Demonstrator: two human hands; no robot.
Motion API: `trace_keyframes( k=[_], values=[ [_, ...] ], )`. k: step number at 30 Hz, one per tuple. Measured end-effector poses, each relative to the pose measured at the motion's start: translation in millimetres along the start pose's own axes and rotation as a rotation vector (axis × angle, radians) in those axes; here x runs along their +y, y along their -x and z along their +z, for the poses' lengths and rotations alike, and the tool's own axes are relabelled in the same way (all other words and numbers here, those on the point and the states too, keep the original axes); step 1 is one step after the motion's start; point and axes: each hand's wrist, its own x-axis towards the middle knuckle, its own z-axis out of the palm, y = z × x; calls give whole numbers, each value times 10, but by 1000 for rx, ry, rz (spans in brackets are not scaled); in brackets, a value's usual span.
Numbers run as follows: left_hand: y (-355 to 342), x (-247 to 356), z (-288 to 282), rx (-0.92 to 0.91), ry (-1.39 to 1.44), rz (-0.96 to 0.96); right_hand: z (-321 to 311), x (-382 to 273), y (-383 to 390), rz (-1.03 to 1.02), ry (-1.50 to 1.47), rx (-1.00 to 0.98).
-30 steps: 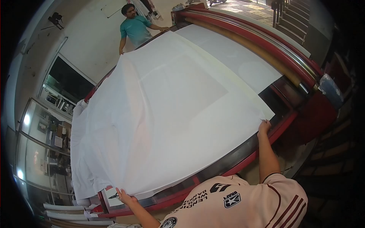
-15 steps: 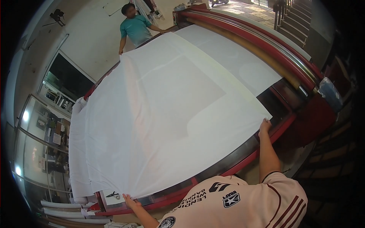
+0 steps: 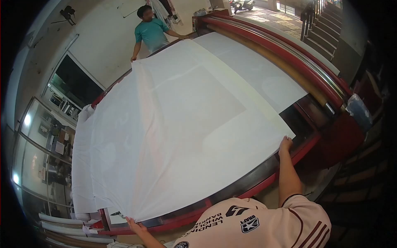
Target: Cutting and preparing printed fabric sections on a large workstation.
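A wide white fabric sheet [image 3: 223, 157], thin enough that darker and coloured areas show through it, stretches over a large red-framed table. My left hand [image 3: 135, 227] is closed on its near left corner, where creases fan out from the fingers. At the near right corner, my right hand [image 3: 285, 143] pinches the cloth. Close to my left hand lies a small pair of scissors [image 3: 117, 213], partly covered by the fabric. Across the table, a co-worker in a teal shirt [image 3: 151, 34] has both hands at the sheet's far edge.
A red roller machine [image 3: 273, 43] with a brown roller [image 3: 269, 53] runs along the right side of the table. Under it, another white sheet [image 3: 269, 80] lies flat. Long rolls [image 3: 62, 227] are stacked at lower left, beside a glass partition [image 3: 39, 153]. Stairs [image 3: 324, 31] rise at upper right.
My left hand has shifted slightly left and nearer me with the corner, and the cloth now hides more of the scissors. My right hand has come slightly nearer, still gripping.
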Motion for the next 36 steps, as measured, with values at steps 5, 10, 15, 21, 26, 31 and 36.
trace_keyframes(
  k=[5,10,15,21,26,31,36],
  values=[
    [52,100,-41,2,-32,-3,78,37,-36,-29,-7,-35],
    [-29,65,-198,-6,-20,-19,79,94,-20,-38,-38,-35],
    [-119,-83,-341,60,-150,-54,62,105,1,-19,-51,-56],
    [20,-253,-281,94,-59,-80,29,85,-8,-8,-160,29],
    [31,-417,-229,168,-137,-153,-145,63,36,-32,-138,41],
    [-58,-537,-303,156,-290,-235,-336,93,15,-119,280,14],
    [-179,-640,-425,187,-200,-327,-405,68,19,-133,338,40]
  ],
)
